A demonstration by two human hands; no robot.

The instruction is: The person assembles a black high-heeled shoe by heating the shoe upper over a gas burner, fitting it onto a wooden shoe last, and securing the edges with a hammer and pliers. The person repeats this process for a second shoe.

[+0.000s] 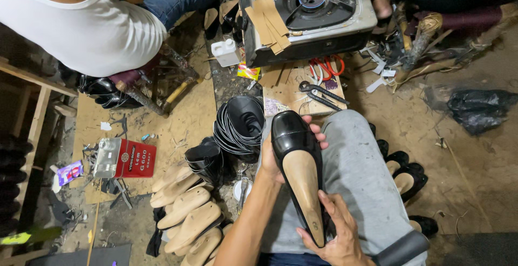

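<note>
A glossy black shoe upper (291, 134) is stretched over a pale wooden shoe last (306, 185), lying along my grey-trousered thigh (359, 174). My left hand (272, 155) wraps under the toe end, fingers showing on its far side. My right hand (334, 233) grips the heel end of the last near my lap. Both hands hold the same lasted shoe, toe pointing away from me.
Wooden lasts (186, 212) lie piled at lower left beside stacked black uppers (237, 125). A red tin (127, 158) sits on cardboard. A gas stove (310, 9), pliers (321, 93) and finished black shoes (404, 174) surround me. A person in white (81, 23) sits upper left.
</note>
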